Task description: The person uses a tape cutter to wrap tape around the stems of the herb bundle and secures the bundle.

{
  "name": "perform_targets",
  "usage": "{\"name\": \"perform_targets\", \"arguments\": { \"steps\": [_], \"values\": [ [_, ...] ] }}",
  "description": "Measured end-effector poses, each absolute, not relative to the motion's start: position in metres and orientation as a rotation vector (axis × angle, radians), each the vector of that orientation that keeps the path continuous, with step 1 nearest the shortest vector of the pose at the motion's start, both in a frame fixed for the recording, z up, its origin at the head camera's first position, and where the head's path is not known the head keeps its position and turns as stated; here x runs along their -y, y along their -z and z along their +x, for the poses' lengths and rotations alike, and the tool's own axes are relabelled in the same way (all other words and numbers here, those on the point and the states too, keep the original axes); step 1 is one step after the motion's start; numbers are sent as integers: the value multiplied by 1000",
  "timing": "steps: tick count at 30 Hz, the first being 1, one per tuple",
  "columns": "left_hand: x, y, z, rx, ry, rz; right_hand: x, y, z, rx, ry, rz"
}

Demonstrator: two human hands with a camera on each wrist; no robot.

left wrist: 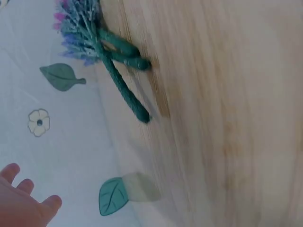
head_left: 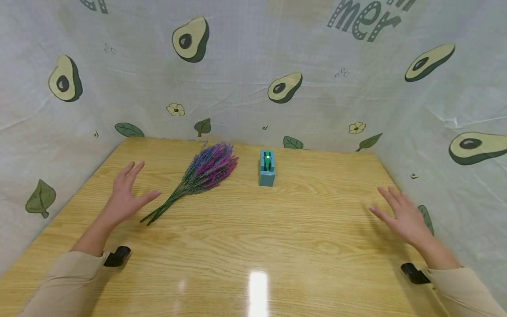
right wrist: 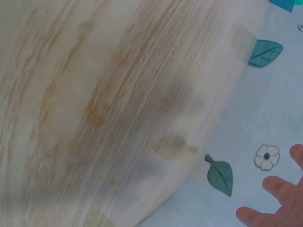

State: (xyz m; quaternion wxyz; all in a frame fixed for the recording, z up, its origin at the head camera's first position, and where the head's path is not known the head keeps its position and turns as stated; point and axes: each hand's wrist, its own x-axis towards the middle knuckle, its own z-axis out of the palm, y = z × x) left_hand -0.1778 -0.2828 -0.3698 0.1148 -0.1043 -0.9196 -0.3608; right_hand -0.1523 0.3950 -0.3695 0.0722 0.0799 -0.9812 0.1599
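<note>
A bunch of artificial lavender (head_left: 210, 169), purple and magenta with green stems, lies on the wooden table at the left of the head view. Just left of its stem ends hovers my left hand (head_left: 124, 198), fingers spread and holding nothing. The left wrist view shows the stems (left wrist: 125, 90) and part of that hand (left wrist: 23, 203). At the back middle stands a blue tape dispenser (head_left: 267, 176) with a green roll of tape (head_left: 267, 159) in it. My right hand (head_left: 405, 215) is over the table's right side, fingers extended, touching nothing; its fingertips (right wrist: 277, 187) show in the right wrist view.
The wooden table (head_left: 245, 229) has a light reflection near its front. White cloth (head_left: 237, 53) printed with avocados, leaves and flowers hangs around the back and both sides. A black wrist camera (head_left: 118, 256) sits at the left cuff, another (head_left: 414, 273) at the right cuff.
</note>
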Motion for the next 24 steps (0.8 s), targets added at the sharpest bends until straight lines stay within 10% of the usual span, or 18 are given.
{"name": "perform_targets", "arguments": {
  "steps": [24],
  "values": [
    [233, 374, -192, 2532, 1371, -352, -357, 375, -160, 2876, -883, 392]
  ]
}}
